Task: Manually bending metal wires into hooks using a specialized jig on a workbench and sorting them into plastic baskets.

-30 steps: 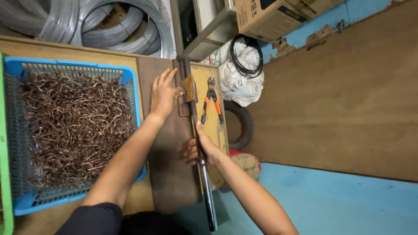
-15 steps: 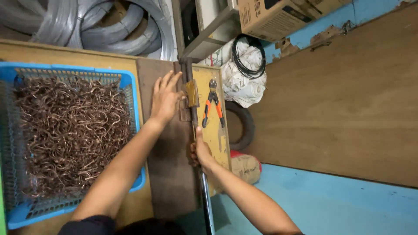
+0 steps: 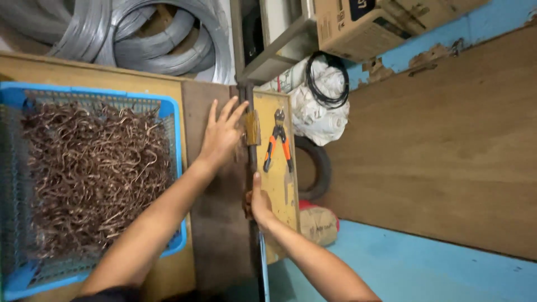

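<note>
My left hand (image 3: 222,133) lies flat, fingers spread, on a dark board (image 3: 215,223) next to a brass-coloured fitting (image 3: 252,127) on a long dark metal bar (image 3: 253,162). My right hand (image 3: 258,202) grips that bar lower down, thumb along it. The bar runs from the bench's far end toward me. Orange-handled pliers (image 3: 277,140) lie on the yellowish wooden surface (image 3: 279,184) just right of the bar.
A blue plastic basket (image 3: 170,168) full of several bent brown wire hooks (image 3: 89,173) sits left. Coils of grey wire (image 3: 140,39) are behind. A cardboard box (image 3: 363,25), white sack with black cable (image 3: 321,100), a tyre (image 3: 316,168) and blue floor (image 3: 425,268) lie right.
The view has shifted slightly; my right hand has slid a little along the bar. My left hand stays flat by the brass fitting.
</note>
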